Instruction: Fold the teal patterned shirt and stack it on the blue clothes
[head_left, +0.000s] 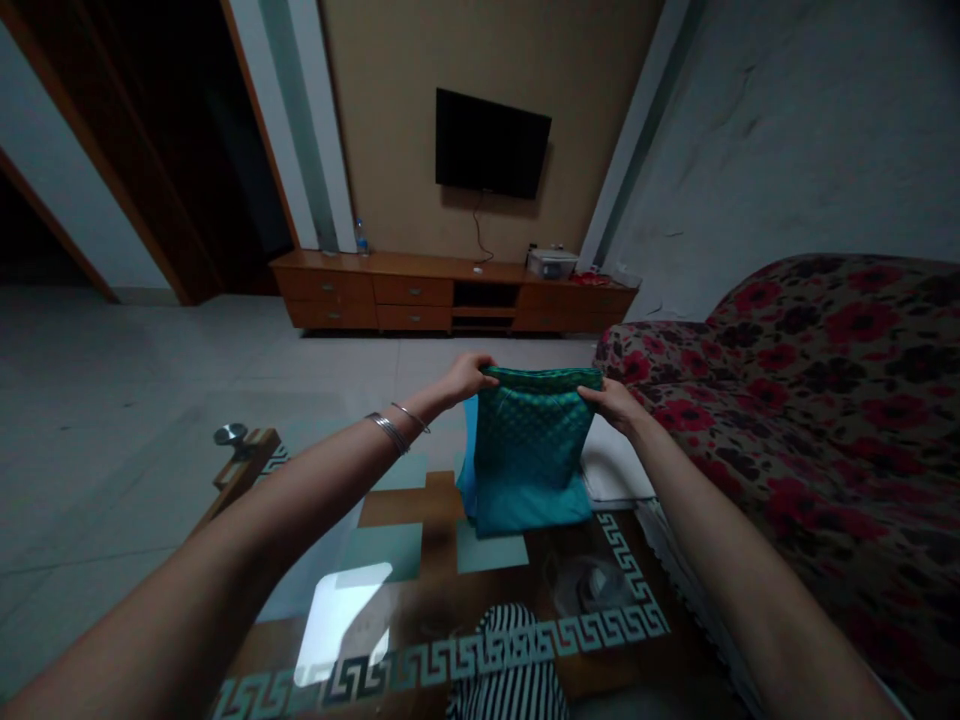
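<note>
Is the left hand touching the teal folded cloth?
Touching. The head view shows the left hand gripping the top edge of the teal folded cloth, fingers curled over it.

Open floor (112, 400) lies left of the glass worktop (420, 560); the floral sofa (825, 400) blocks the right, and the upright teal cloth (529, 455) occupies the far edge.

The cloth (529, 455) is teal with a fine dotted weave, its lower fold a plainer blue. Beside it, the sofa (817, 400) shows red and dark flowers on brown. Under the cloth, the table (420, 510) is brown with pale green squares and a key-pattern border. Silver bangles (394, 430) ring the left wrist.
</note>
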